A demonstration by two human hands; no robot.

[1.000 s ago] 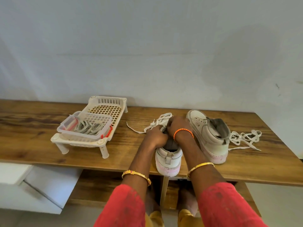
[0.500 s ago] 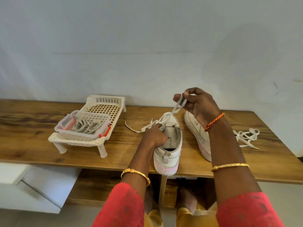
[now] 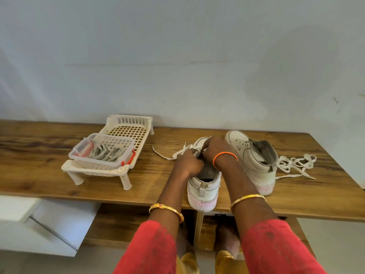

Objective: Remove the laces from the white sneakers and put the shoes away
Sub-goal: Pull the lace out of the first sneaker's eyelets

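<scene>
Both hands working at the laced front of the near white sneaker (image 3: pixel 204 180): left hand (image 3: pixel 188 165) curled against the shoe's left side, fingers pinching at the lace (image 3: pixel 178 153); right hand (image 3: pixel 214 150) bent over the eyelets, fingertips closing on the same lace, exact pinch point hidden behind the knuckles. Sneaker standing upright at the front edge of the wooden desk (image 3: pixel 39 175), pink-tinted heel overhanging that edge slightly. Loose lace ends trailing off to the left of the toe, flat and limp. Lace likely behaving as soft, light, floppy cord, best pinched close to an eyelet and drawn out one crossing at a time; shoe itself looking fairly stiff and light enough to slide, so needing bracing at the collar or sidewall. Second sneaker (image 3: pixel 254 161) sitting just to the right, already unlaced by the look of it, its pulled lace (image 3: pixel 296 164) lying in a tangle toward the desk's right edge. White plastic rack (image 3: pixel 126 127) toward the left, carrying a clear basket (image 3: pixel 126 144) of grey coiled laces or cords.
</scene>
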